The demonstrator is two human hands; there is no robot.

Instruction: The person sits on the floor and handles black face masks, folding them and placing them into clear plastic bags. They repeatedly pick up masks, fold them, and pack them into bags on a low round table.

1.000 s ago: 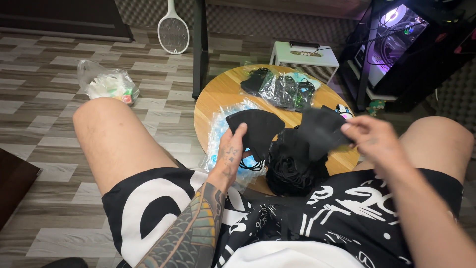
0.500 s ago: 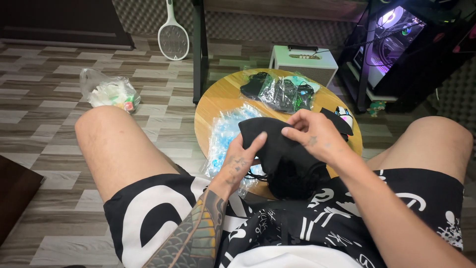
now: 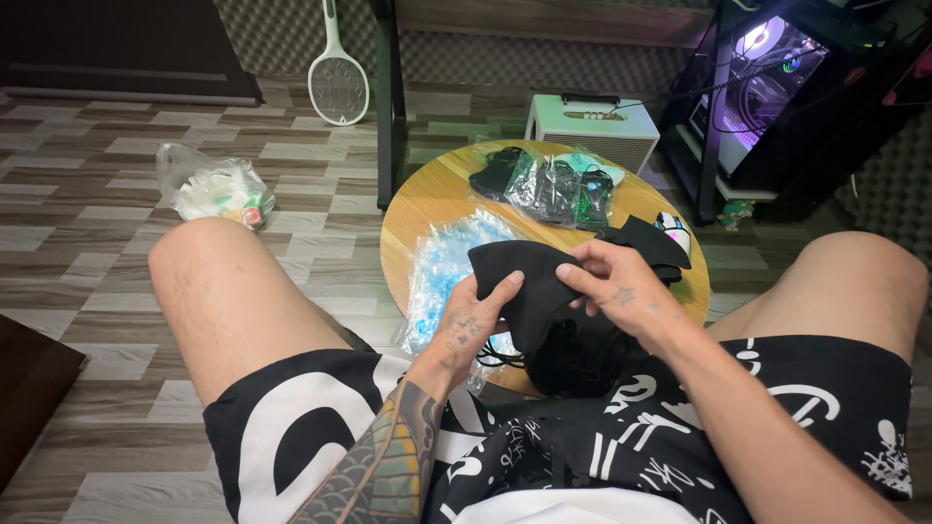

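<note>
Two hands were closed on one black cloth mask (image 3: 529, 281): the left hand (image 3: 471, 320) pinched its lower edge, the right hand (image 3: 616, 286) its right side. It was held above the round wooden bench (image 3: 427, 209), beside a pile of clear wrappers (image 3: 447, 267).

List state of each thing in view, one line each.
Left hand: pinching black cloth.
Right hand: pinching the same cloth.
Black cloth: held up, folded.
Black pile: heaped at table edge.
Clear bags: flat on table.
Packed bags: filled, at far side.
Computer: lit.
Floor bag: crumpled, full.
</note>
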